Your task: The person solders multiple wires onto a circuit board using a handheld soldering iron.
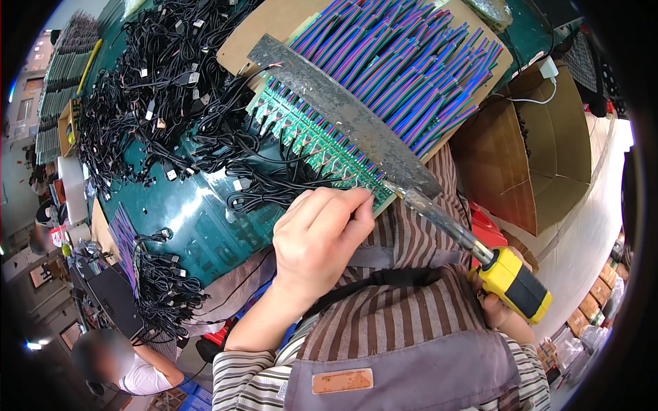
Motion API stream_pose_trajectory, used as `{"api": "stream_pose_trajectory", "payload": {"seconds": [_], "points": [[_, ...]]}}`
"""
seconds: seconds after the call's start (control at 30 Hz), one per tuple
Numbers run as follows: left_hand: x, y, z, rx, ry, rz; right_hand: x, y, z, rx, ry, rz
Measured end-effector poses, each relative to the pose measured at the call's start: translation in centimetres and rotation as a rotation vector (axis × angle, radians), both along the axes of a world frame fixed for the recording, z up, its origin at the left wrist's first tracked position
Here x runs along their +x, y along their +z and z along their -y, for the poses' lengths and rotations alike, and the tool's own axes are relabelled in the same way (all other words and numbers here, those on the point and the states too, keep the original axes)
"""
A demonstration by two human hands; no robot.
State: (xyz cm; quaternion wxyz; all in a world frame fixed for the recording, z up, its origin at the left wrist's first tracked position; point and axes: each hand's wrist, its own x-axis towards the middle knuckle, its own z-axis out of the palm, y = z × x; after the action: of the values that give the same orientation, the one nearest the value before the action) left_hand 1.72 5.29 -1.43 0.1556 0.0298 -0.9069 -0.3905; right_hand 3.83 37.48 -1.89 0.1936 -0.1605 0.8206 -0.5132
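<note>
Head view: a dark green bench [199,226] carries heaps of black cables [157,89] and a cardboard sheet [274,27] laid with rows of red, blue and green ribbon wires [411,68] ending at a green circuit-board strip [308,137]. The left hand [319,236], fingers curled and pinched together, touches the strip's near end. The right hand [500,312], mostly hidden, is closed on the yellow-and-black handle of a long flat metal blade [343,113] lying across the wires. An open cardboard box [541,151] stands at right; another person [116,363] sits lower left.
</note>
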Motion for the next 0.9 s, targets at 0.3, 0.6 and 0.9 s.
{"api": "stream_pose_trajectory", "payload": {"seconds": [0.3, 0.6, 0.9], "points": [[-1.6, 2.4, 2.5, -0.026, -0.239, 0.166, 0.6, -0.5, -0.4, -0.026, -0.032, 0.053], [-2.2, 1.9, 3.9, -0.207, -0.488, 0.017, -1.9, 0.2, 2.7, -0.129, 0.058, -0.309], [-2.8, 1.7, 4.5, -0.205, -0.614, -0.025, -2.1, 1.0, 3.2, -0.062, 0.088, -0.297]]}}
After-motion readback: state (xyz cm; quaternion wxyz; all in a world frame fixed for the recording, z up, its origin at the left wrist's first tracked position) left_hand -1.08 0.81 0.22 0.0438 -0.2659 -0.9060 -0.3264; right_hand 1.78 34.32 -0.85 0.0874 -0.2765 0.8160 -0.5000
